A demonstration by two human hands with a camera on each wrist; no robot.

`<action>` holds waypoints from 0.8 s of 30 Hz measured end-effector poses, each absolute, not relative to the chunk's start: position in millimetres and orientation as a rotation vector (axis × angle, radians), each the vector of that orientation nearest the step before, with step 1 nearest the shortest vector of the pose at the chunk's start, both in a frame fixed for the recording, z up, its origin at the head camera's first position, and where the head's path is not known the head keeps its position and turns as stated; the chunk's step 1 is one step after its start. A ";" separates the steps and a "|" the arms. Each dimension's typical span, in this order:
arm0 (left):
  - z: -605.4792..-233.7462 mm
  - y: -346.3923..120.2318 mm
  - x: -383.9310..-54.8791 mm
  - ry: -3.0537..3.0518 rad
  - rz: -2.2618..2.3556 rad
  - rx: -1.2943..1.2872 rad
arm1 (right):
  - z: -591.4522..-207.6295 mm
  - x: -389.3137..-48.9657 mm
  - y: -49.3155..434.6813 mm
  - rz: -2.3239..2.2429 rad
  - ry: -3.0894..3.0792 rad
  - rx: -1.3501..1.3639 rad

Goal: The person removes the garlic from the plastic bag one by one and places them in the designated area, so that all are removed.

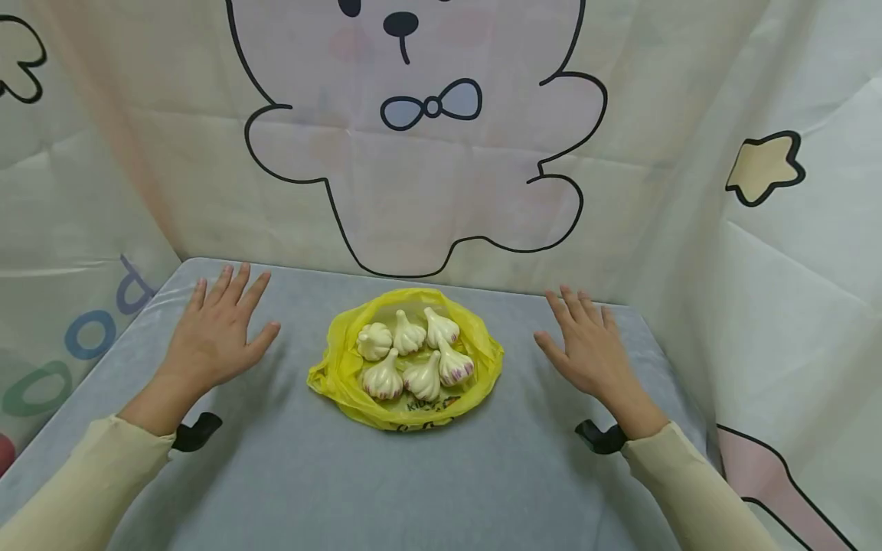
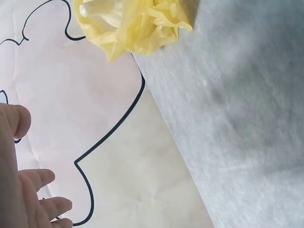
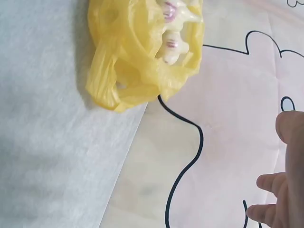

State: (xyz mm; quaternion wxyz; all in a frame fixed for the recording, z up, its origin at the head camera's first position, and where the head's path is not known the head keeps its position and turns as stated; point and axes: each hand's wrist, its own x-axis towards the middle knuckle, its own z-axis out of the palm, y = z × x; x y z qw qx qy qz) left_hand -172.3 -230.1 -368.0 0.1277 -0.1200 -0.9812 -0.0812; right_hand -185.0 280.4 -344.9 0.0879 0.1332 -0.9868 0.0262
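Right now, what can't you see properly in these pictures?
- Printing on the yellow bag: head view, crumpled folds hide it.
- Garlic bulbs: left wrist view, top edge cuts them off; right wrist view, bag hides most.
- Left hand and right hand: wrist views, edges cut them off.

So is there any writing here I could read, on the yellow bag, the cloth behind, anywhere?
Crumpled yellow plastic bag under the white garlic bulbs: dark print along its near edge, too small and creased to read.
Pale printed backdrop cloth, left side: big round coloured letters like "o o", cut off, no whole word.
Nothing else carries text.
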 end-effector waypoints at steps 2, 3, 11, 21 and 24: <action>-367.8 -228.3 -172.3 -2.842 -0.257 -0.354 | -343.7 -185.9 275.9 0.100 -2.921 0.424; -367.9 -226.9 -172.1 -2.837 -0.270 -0.358 | -343.2 -186.4 273.4 0.111 -2.913 0.436; -374.4 -211.2 -170.7 -2.801 -0.424 -0.401 | -345.2 -189.6 249.5 0.356 -2.789 0.577; -395.8 -191.6 -168.8 -2.853 -0.691 -0.384 | -351.2 -189.7 219.2 0.616 -2.777 0.643; -404.5 -187.2 -168.6 -2.847 -0.797 -0.397 | -356.3 -190.4 212.4 0.673 -2.777 0.667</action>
